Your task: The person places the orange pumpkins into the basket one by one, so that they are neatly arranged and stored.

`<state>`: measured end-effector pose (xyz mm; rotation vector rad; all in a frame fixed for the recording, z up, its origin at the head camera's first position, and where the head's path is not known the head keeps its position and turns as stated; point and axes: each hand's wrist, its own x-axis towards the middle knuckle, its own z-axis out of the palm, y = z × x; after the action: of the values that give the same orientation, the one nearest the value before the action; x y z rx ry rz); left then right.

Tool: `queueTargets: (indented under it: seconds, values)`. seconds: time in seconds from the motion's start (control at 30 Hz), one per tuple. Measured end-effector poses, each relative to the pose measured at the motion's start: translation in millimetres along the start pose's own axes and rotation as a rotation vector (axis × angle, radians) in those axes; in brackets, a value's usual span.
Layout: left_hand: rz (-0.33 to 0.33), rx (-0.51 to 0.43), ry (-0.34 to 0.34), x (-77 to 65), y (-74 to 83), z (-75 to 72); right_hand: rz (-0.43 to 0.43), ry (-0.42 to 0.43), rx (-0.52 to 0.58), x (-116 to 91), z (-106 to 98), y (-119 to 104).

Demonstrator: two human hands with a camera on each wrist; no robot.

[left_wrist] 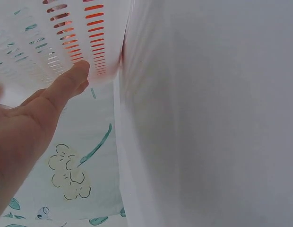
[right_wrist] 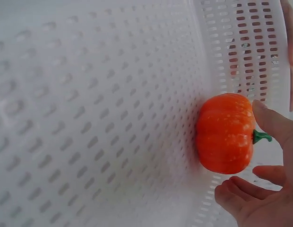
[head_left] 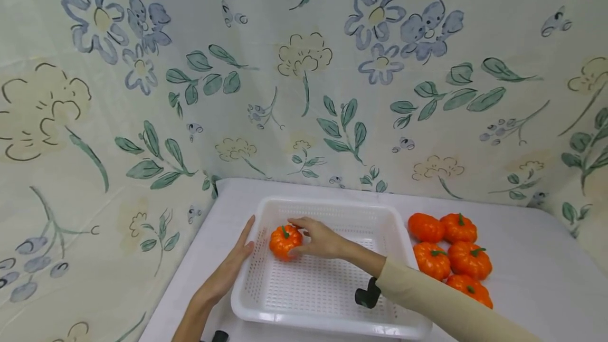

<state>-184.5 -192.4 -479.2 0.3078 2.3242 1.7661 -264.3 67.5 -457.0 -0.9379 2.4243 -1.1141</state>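
Note:
A small orange pumpkin [head_left: 285, 243] with a green stem sits inside a white perforated plastic basket [head_left: 323, 289], by its left wall. My right hand [head_left: 324, 239] reaches into the basket beside the pumpkin. In the right wrist view, its thumb is right at the pumpkin's [right_wrist: 224, 135] stem side, while the other fingers are spread with a gap between them and the pumpkin. Outside the basket, my left hand [head_left: 233, 268] lies along the left wall with fingers extended. The left wrist view shows those fingertips [left_wrist: 81, 70] against the slotted wall, orange showing through the slots.
Several more orange pumpkins [head_left: 469, 260] are grouped on the white-covered table [head_left: 537, 278], just right of the basket. A floral curtain [head_left: 304, 94] hangs behind and to the left. A black wrist device [head_left: 367, 295] shows under the right forearm.

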Motion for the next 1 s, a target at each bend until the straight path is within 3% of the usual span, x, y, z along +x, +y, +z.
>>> queueTargets:
  seconds: [0.23,0.43,0.8,1.0]
  values:
    - [-0.016,-0.004,0.005,-0.8,0.3,-1.0,0.037,0.002,0.044,-16.8,-28.2,-19.8]
    - [-0.022,-0.008,-0.008,-0.2,0.3,-0.4,0.059,0.04,0.002,-39.7,-54.2,-29.2]
    - [-0.001,0.006,0.012,-1.7,-1.3,-1.6,0.154,0.121,-0.051,-86.9,-78.9,-21.7]
    - [-0.011,-0.001,0.0,-1.0,-3.4,-1.9,0.204,0.235,-0.084,-124.8,-97.8,-10.8]
